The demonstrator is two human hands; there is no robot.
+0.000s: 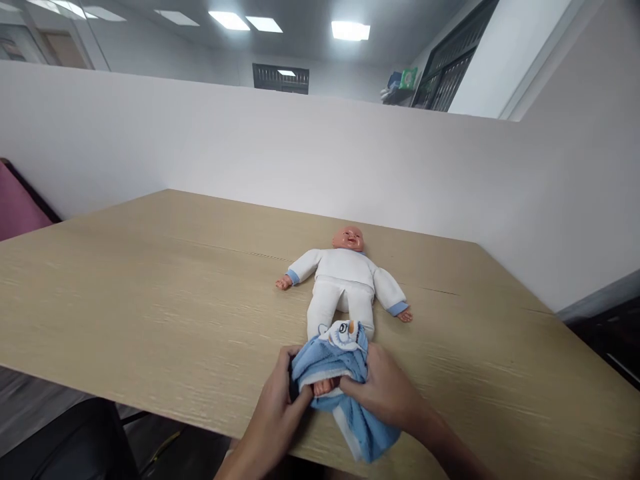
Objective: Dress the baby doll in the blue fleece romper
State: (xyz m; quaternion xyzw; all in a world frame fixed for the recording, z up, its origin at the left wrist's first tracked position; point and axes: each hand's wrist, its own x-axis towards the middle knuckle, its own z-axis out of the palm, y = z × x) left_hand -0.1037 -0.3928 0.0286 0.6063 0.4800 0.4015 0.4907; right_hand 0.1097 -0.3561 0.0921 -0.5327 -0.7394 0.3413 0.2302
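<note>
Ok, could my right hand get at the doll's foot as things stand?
Probably yes: the foot shows through the opening in the blue cloth, and your right hand holds the cloth close beside it, though fabric covers part of the foot.

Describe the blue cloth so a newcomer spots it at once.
On the light wooden table lies a bald doll, its head towards the white wall. At its feet, the left hand and right hand grip the blue cloth. Unlike the mostly white doll, it is mainly blue, with white trim and a patterned patch.
</note>
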